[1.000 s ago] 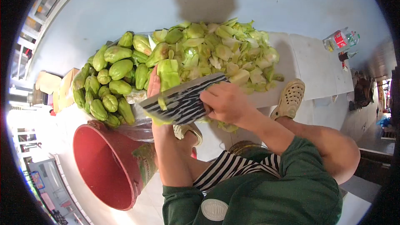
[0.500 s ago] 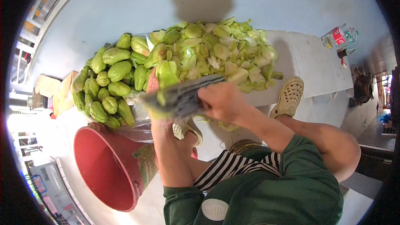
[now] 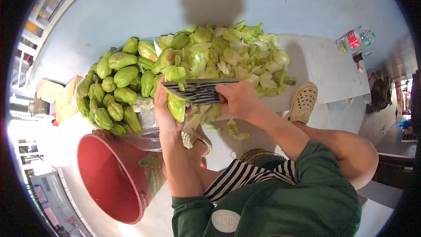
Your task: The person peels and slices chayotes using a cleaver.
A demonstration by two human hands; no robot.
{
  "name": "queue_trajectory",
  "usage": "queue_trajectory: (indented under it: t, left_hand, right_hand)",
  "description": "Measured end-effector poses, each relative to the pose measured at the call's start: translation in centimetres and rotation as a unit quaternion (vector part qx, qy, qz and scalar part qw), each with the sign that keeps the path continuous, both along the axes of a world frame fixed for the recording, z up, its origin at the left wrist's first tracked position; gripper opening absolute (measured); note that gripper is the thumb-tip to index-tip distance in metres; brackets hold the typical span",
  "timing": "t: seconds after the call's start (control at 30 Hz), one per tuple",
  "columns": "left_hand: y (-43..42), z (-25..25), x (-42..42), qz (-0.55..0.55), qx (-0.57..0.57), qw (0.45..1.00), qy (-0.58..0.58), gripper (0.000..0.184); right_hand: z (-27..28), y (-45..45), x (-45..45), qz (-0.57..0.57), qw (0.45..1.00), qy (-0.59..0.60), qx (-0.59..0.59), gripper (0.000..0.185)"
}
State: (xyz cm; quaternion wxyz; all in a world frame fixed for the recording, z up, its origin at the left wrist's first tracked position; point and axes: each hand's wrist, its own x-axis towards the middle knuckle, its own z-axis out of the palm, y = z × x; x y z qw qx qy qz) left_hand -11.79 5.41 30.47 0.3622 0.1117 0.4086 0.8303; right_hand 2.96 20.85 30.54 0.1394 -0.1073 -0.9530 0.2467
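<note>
My left hand (image 3: pixel 165 116) is closed around a green chayote (image 3: pixel 176 109). In my right hand (image 3: pixel 239 99) is the handle of a broad-bladed knife (image 3: pixel 199 92), with dark streaks along its blade. The blade lies across the chayote's far end, touching it. Just past the blade is a cut green piece (image 3: pixel 175 74); I cannot tell whether it is still attached. Whole chayotes (image 3: pixel 126 75) are heaped beyond my left hand. Beyond the knife and to its right spreads a pile of pale green slices and peelings (image 3: pixel 232 55).
A red bucket (image 3: pixel 83 171) lies tilted at the left, its mouth facing left. Cream clogs (image 3: pixel 303 102) are on my feet beside the pile. Plastic bottles (image 3: pixel 354 39) stand by the wall at right. A cardboard box (image 3: pixel 70 98) sits at far left.
The knife, blurred and lower over my left hand before, is now sharp, farther up and right across the chayote. My right hand has shifted slightly right. The held chayote now shows more clearly.
</note>
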Motion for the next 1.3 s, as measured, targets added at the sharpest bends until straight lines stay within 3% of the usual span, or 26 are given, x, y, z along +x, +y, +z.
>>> queue_trajectory:
  t: [0.1,0.2,0.27,0.3,0.4,0.47,0.53,0.6,0.67,0.7,0.8,0.87,0.9,0.93,0.97,1.0,1.03,1.07,1.2,1.27,1.3]
  left_hand:
    - [0.4,0.4,0.3,0.007,-0.011,1.000,-0.024,0.047]
    - [1.8,1.2,0.9,0.157,-0.038,0.980,-0.114,0.046]
    - [0.0,0.7,0.7,0.014,-0.026,0.999,-0.012,0.046]
    - [-0.1,0.4,0.4,-0.016,0.008,1.000,-0.015,0.046]
    - [-0.2,0.3,0.3,0.011,-0.041,0.999,-0.018,0.047]
    - [-0.2,0.5,-0.1,-0.011,-0.024,1.000,-0.016,0.047]
    - [-0.4,0.6,-0.2,-0.029,-0.006,0.999,-0.014,0.047]
    - [-0.4,0.6,-0.3,-0.030,0.031,0.995,-0.093,0.040]
    - [0.1,1.0,-0.1,-0.008,0.046,0.989,-0.140,0.042]
    - [0.3,1.2,0.0,0.012,0.062,0.980,-0.188,0.044]
    - [0.1,0.4,-0.4,-0.028,0.152,0.972,-0.179,0.049]
    - [0.5,0.8,0.3,0.020,0.105,0.973,-0.203,0.050]
    - [0.6,1.0,0.5,0.070,0.057,0.970,-0.226,0.050]
    - [0.3,-0.1,0.2,0.072,0.055,0.969,-0.228,0.050]
    - [-0.3,-1.9,-0.3,0.008,0.076,0.970,-0.231,0.053]
    - [-0.3,-1.9,-0.4,-0.056,0.097,0.966,-0.232,0.056]
    - [-0.2,-1.9,-0.5,-0.154,0.178,0.932,-0.275,0.061]
    - [-0.2,-1.7,-0.5,-0.154,0.176,0.932,-0.276,0.061]
    - [-0.1,-2.5,0.2,-0.134,0.131,0.934,-0.302,0.063]
    - [0.3,-2.8,2.2,0.059,0.133,0.967,-0.210,0.052]
    - [0.4,-1.7,1.8,-0.026,0.194,0.956,-0.219,0.048]
  right_hand:
    - [1.1,-0.7,0.8,0.020,1.000,0.010,-0.005,0.027]
    - [1.2,-1.1,0.8,0.073,0.996,0.024,-0.036,0.028]
    - [-0.7,-0.5,0.1,0.004,0.999,0.047,-0.006,0.030]
    - [-0.6,-0.5,0.2,0.004,0.999,0.048,-0.005,0.030]
    - [0.1,-0.3,0.3,-0.001,1.000,0.009,-0.010,0.024]
    - [1.6,-0.5,0.3,-0.023,0.974,0.094,-0.205,0.015]
    - [2.3,-0.4,0.6,-0.065,0.961,0.084,-0.254,0.018]
    - [2.3,-0.2,0.6,-0.102,0.945,0.075,-0.301,0.023]
    - [1.3,-0.1,0.9,-0.102,0.934,0.201,-0.278,0.032]
    - [1.2,-0.1,0.8,-0.102,0.934,0.201,-0.277,0.032]
    - [0.8,-0.4,0.7,-0.120,0.955,0.166,-0.216,0.024]
    - [-0.2,-1.3,1.0,-0.046,0.980,0.127,-0.149,0.015]
    - [-0.1,-1.8,0.9,-0.045,0.980,0.126,-0.149,0.015]
    - [0.1,-2.3,0.8,0.005,0.988,0.134,-0.073,0.021]
    - [0.2,-2.9,0.7,0.053,0.989,0.141,0.002,0.027]
    - [0.3,-3.3,0.5,0.052,0.989,0.140,-0.001,0.027]
    - [0.5,-3.7,0.2,0.072,0.985,0.152,0.019,0.028]
    - [0.7,-4.0,0.0,0.093,0.981,0.164,0.038,0.029]
    - [1.4,-4.6,-0.5,0.075,0.977,0.175,0.093,0.025]
    - [-0.3,-3.6,-0.9,0.044,0.983,0.161,0.074,0.023]
    - [-1.3,-3.0,-1.1,0.014,0.987,0.147,0.055,0.021]
